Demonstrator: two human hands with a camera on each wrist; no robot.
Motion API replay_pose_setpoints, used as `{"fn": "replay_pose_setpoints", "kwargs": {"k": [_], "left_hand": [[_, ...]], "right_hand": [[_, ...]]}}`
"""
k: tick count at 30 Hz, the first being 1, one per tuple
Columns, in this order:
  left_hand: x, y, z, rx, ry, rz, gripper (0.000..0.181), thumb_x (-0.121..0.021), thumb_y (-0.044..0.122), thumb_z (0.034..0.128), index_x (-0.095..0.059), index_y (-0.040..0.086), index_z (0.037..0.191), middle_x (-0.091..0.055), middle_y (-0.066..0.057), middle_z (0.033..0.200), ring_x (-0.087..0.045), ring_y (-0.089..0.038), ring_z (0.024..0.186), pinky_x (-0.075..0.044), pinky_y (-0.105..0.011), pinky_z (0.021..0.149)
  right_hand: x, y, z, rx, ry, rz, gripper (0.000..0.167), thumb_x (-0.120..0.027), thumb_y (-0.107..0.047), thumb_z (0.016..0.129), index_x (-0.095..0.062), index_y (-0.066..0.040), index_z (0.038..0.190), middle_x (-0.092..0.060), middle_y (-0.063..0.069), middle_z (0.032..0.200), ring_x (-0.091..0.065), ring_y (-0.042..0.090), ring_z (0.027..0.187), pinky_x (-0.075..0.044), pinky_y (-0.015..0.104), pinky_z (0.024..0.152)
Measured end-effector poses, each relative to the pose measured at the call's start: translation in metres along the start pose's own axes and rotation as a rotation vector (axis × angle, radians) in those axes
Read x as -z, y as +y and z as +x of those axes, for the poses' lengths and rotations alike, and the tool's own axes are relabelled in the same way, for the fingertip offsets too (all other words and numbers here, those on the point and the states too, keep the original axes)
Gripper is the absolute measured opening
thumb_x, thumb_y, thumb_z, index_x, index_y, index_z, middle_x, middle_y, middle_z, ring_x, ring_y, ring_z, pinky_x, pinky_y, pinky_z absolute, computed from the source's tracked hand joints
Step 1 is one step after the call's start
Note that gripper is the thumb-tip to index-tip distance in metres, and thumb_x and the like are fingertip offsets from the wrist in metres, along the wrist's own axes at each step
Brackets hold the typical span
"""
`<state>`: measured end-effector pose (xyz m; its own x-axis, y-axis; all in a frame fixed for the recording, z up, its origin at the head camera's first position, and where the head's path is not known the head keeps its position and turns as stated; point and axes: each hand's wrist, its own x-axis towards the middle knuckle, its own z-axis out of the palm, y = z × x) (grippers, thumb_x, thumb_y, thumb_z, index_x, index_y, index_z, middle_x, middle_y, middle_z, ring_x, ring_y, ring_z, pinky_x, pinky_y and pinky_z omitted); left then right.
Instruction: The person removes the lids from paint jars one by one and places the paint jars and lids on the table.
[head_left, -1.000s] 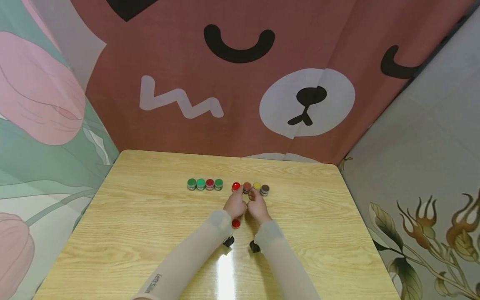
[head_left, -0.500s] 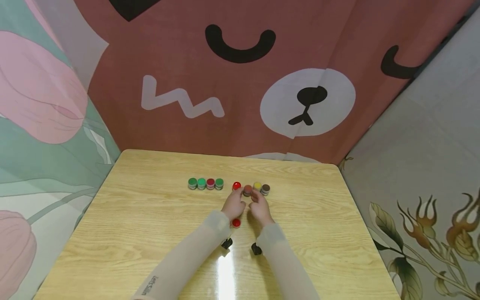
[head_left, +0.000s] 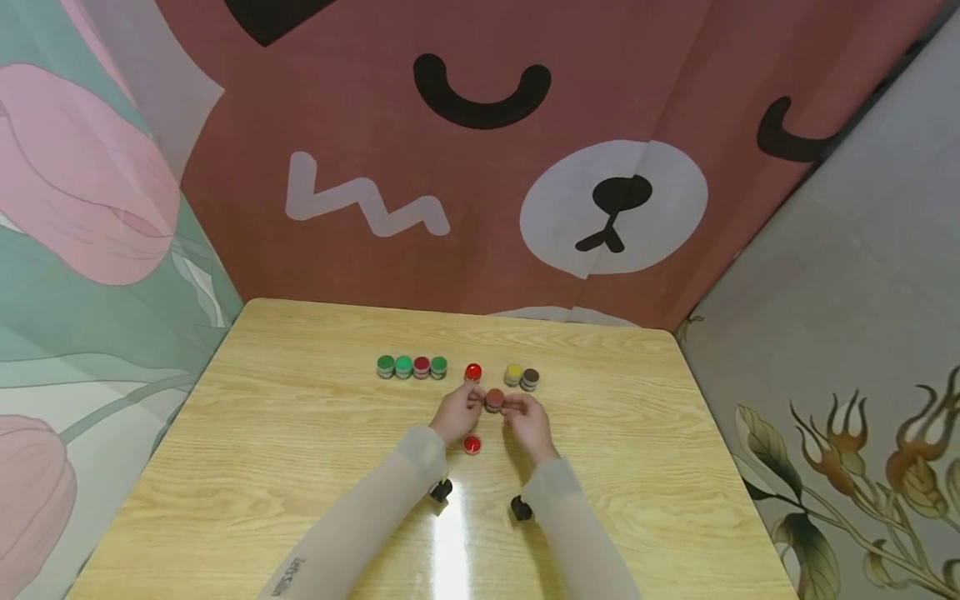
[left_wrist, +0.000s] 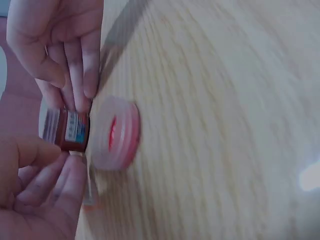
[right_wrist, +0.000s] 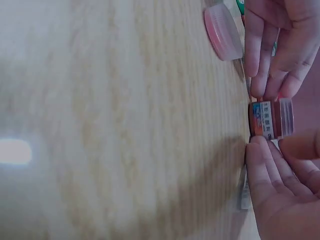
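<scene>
Brown jar (head_left: 494, 401) between grips (head_left: 456, 413) (head_left: 529, 423) (upright).

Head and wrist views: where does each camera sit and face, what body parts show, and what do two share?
Head: on the head, facing forward and down at the table; left hand, right hand and sleeves show.
Left wrist: on that wrist, facing the brown jar low along the table; both hands show, its own below.
Right wrist: on that wrist, facing the same brown jar; both hands show, its own below.
Both wrist views share the brown jar and the red cap.
</scene>
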<state>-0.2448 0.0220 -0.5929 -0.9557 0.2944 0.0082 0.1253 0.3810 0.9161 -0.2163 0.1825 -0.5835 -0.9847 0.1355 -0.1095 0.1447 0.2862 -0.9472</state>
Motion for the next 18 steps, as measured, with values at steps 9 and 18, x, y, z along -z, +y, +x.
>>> {"fn": "replay_pose_setpoints", "kwargs": {"k": [9, 18], "left_hand": [[0.005, -0.006, -0.003, -0.034, -0.041, -0.062, 0.022, -0.065, -0.010, 0.0889, -0.062, -0.002, 0.109, -0.069, -0.018, 0.108, -0.068, -0.034, 0.105, -0.058, -0.038, 0.090], [0.004, -0.011, 0.002, -0.039, -0.074, -0.045, 0.030, -0.068, -0.009, 0.0898, -0.065, -0.003, 0.119, -0.070, -0.017, 0.110, -0.068, -0.032, 0.104, -0.058, -0.037, 0.091]], "right_hand": [[0.000, 0.014, -0.002, 0.077, 0.032, 0.044, 0.016, -0.065, 0.010, 0.088, -0.067, 0.013, 0.104, -0.072, 0.025, 0.101, -0.069, 0.018, 0.086, -0.053, 0.017, 0.070], [-0.004, 0.020, -0.002, 0.105, 0.045, 0.101, 0.020, -0.064, 0.012, 0.089, -0.063, 0.011, 0.109, -0.069, 0.026, 0.108, -0.069, 0.024, 0.095, -0.055, 0.019, 0.078]]}}
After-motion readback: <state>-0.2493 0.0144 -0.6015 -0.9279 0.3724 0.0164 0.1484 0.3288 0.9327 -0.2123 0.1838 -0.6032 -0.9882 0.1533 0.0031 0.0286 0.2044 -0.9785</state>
